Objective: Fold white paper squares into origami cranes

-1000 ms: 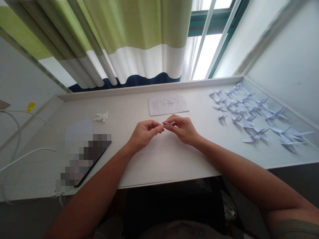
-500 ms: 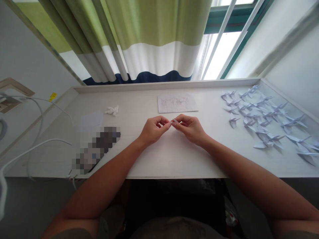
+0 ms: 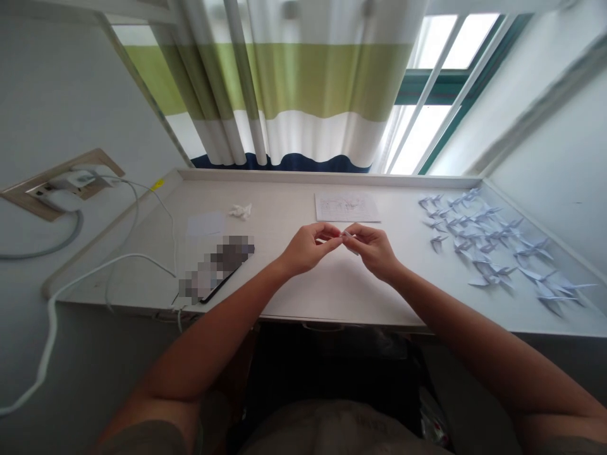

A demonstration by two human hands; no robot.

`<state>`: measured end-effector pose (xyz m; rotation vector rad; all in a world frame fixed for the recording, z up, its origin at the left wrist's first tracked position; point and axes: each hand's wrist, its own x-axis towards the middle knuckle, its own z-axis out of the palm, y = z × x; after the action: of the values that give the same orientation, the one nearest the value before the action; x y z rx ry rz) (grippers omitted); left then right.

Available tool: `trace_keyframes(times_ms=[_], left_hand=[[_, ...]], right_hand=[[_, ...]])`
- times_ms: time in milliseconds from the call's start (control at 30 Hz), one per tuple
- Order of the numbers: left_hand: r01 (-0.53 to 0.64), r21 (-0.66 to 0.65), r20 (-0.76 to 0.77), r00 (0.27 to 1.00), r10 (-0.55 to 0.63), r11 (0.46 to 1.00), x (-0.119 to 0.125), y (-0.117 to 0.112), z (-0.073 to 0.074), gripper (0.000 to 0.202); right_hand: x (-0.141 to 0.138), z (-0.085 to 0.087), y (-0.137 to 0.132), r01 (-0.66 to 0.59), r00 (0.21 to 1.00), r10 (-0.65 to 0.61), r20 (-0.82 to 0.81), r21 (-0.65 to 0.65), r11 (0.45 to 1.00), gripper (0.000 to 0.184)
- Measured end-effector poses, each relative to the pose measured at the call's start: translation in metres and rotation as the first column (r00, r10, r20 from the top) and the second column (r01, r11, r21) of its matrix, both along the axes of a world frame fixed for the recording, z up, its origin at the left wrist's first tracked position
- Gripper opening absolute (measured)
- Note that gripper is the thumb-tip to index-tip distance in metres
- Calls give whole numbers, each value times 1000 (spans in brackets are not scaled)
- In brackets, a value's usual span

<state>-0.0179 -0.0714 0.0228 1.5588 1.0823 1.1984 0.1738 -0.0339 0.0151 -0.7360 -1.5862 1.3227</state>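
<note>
Above the middle of the white desk [image 3: 303, 297], my left hand [image 3: 307, 249] and my right hand [image 3: 373, 248] meet at the fingertips. Both pinch a small piece of folded white paper [image 3: 348, 236], mostly hidden by the fingers. A printed sheet [image 3: 348, 207] lies flat just beyond them. Spread over the right part of the desk are several folded white paper cranes [image 3: 490, 243], apart from my hands.
On the left lie a blurred-out phone [image 3: 227, 265], a faint white sheet [image 3: 206, 224] and a crumpled tissue [image 3: 241, 211]. White cables [image 3: 128, 256] run from the wall socket [image 3: 61, 186] across the desk's left edge. Behind the raised rear edge hangs a curtain [image 3: 313, 82].
My view has tilted upward and turned slightly left, bringing more of the wall socket in. Both hands stay together at the folded paper, with a slight shift of the fingers.
</note>
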Motion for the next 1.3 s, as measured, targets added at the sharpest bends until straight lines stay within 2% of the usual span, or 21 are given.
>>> trace_keyframes(times_ms=[100, 233, 333, 467, 633, 700, 767, 833, 900, 967, 1033, 1100, 1300], left_hand=[[-14, 8, 119, 993, 13, 1000, -4, -23, 5, 30], [-84, -4, 231, 969, 82, 996, -12, -58, -4, 31], [-168, 2, 236, 958, 163, 986, -22, -82, -12, 34], [-282, 31, 185, 944, 272, 959, -41, -108, -14, 31], [-492, 80, 146, 866, 478, 867, -68, -140, -20, 25], [-560, 87, 126, 827, 548, 824, -76, -153, -27, 23], [-611, 100, 99, 791, 604, 785, -81, -165, -38, 22], [-629, 99, 96, 777, 622, 771, -85, -173, -49, 24], [-630, 92, 92, 777, 623, 771, -88, -180, -58, 25], [-644, 90, 94, 765, 638, 759, -92, -184, -65, 25], [-657, 74, 102, 753, 650, 750, -97, -187, -70, 25], [-666, 54, 114, 745, 658, 744, -101, -188, -73, 23], [-663, 4, 120, 744, 658, 749, -107, -185, -70, 21]], right_hand=[[-8, 13, -18, 3, 995, -4, -99, -18, 1000, 29], [-32, 16, -40, -38, 986, 25, -165, -79, 996, 28], [-58, 14, -56, -117, 983, 98, -158, -112, 987, 33], [-98, 12, -74, -215, 968, 199, -156, -98, 972, 36], [-139, 5, -73, -445, 894, 440, -89, -53, 894, 32], [-153, -3, -66, -429, 903, 428, -43, -8, 903, 34], [-165, -12, -59, -394, 917, 382, 114, 123, 911, 25], [-177, -20, -57, -445, 881, 355, 313, 293, 846, 28], [-188, -26, -57, -531, 821, 332, 464, 410, 742, 36], [-197, -30, -59, -608, 764, 320, 560, 460, 647, 40], [-202, -33, -60, -652, 727, 312, 611, 472, 594, 41], [-203, -35, -60, -647, 730, 299, 615, 480, 593, 44], [-198, -38, -59, -478, 849, 242, 469, 487, 731, 53]])
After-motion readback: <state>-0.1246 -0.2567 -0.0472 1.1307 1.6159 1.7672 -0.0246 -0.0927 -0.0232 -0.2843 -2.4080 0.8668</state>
